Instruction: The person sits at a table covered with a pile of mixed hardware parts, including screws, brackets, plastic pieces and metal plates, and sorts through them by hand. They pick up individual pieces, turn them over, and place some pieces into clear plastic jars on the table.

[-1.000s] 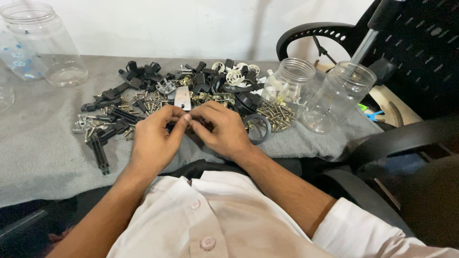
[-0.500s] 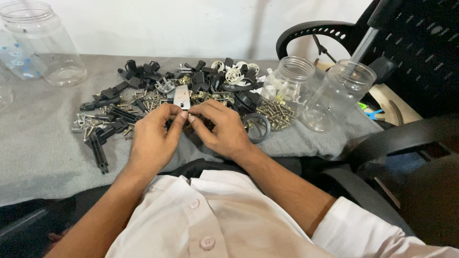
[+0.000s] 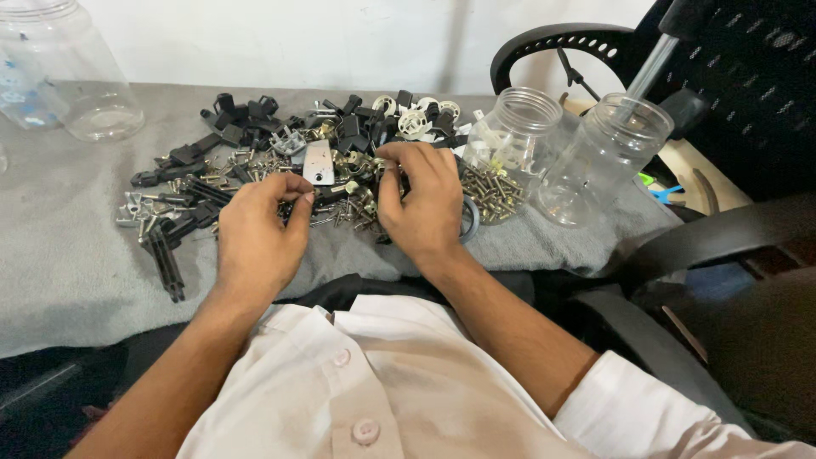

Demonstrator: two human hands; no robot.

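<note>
A heap of small hardware [image 3: 340,161] lies on a grey cloth [image 3: 68,263]: black plastic pieces, screws, a flat silver plate [image 3: 319,161] and white round parts [image 3: 415,123]. My left hand [image 3: 255,234] rests at the near edge of the heap, thumb and forefinger curled together over some screws; whether they pinch one is hidden. My right hand [image 3: 422,200] lies on the heap's right part, its fingers spread and their tips among the metal pieces. Brass-coloured screws [image 3: 493,191] lie just right of that hand.
Two clear plastic jars [image 3: 512,127] [image 3: 605,157] without lids stand right of the heap. A larger clear jar [image 3: 72,81] stands at the far left. A black office chair [image 3: 731,110] is close on the right. A white wall [image 3: 340,38] backs the table.
My hands, held together at the middle of the heap before, have come apart. The left has drawn back a little; the right has moved right onto the pile.
</note>
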